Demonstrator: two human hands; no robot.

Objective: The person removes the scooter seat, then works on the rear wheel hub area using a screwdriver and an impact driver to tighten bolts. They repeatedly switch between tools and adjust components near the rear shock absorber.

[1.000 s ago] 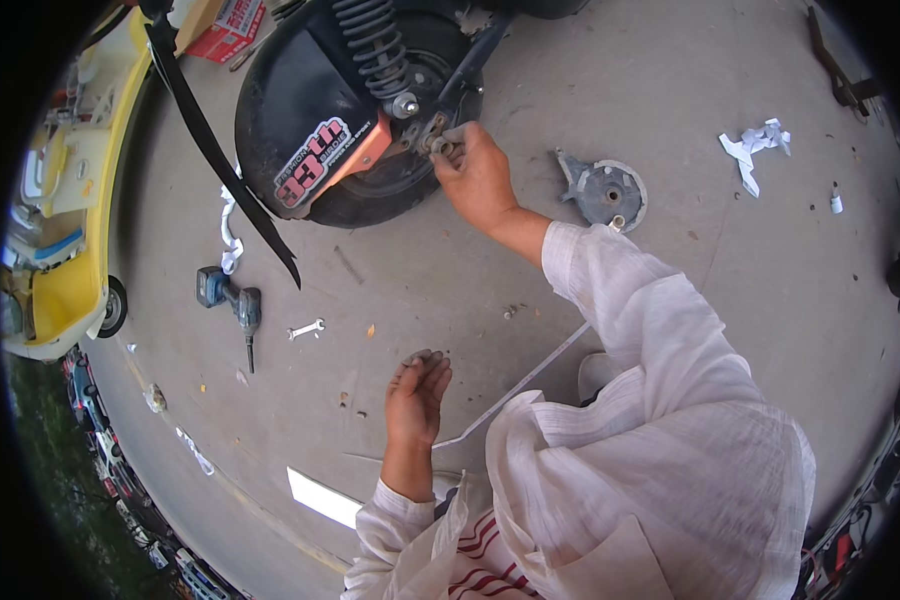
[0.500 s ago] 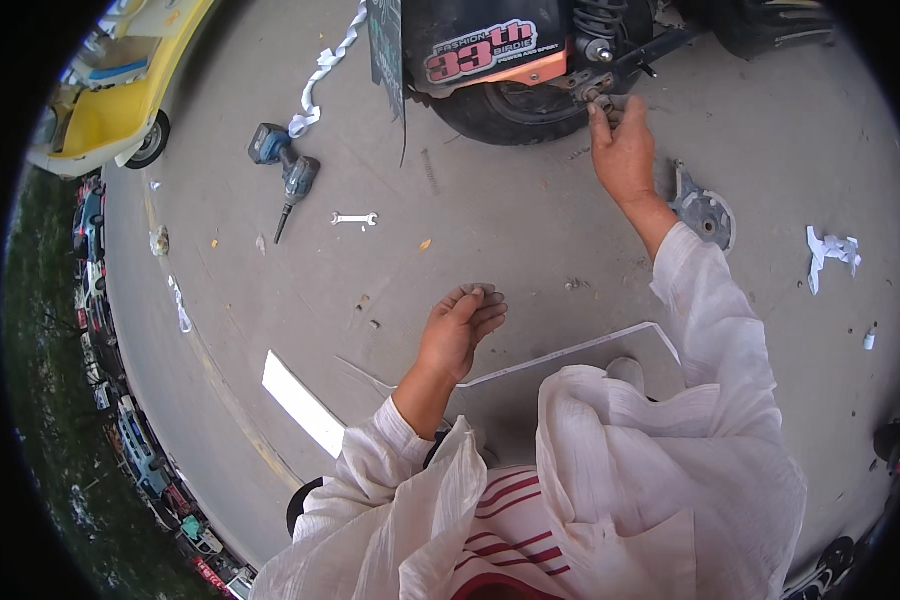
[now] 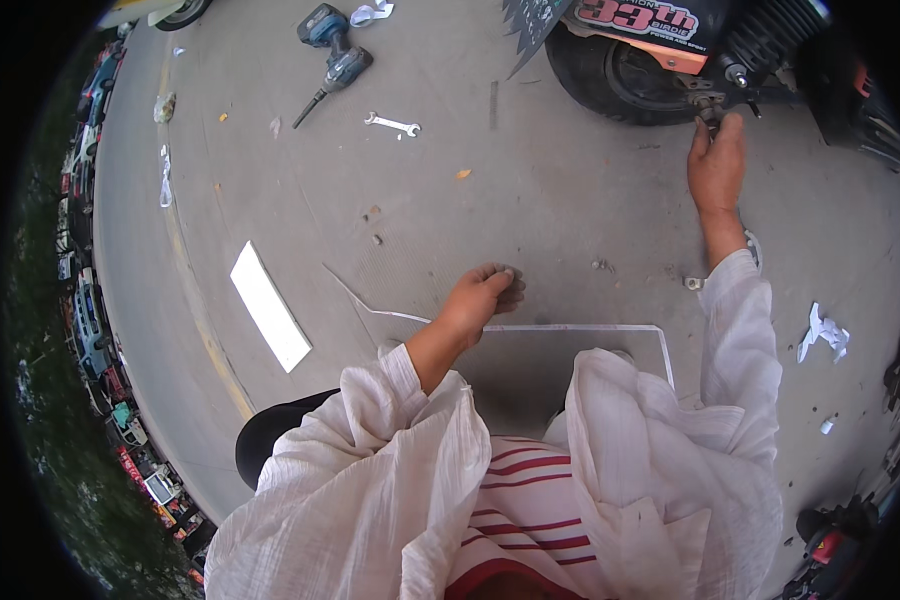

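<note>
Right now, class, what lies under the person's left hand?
Under the left hand lie bare concrete floor and the edge of a clear sheet. The curled fingers hide whatever they may hold.

The right hand (image 3: 717, 165) reaches up to a small metal part (image 3: 708, 103) by the scooter's black wheel (image 3: 620, 80) and touches it. The left hand (image 3: 482, 297) is curled, fingers bent, over the gray ground (image 3: 530, 200). Far away lie a blue drill (image 3: 332, 50) and a silver wrench (image 3: 392, 124). A white strip (image 3: 269, 305) lies to the left.
</note>
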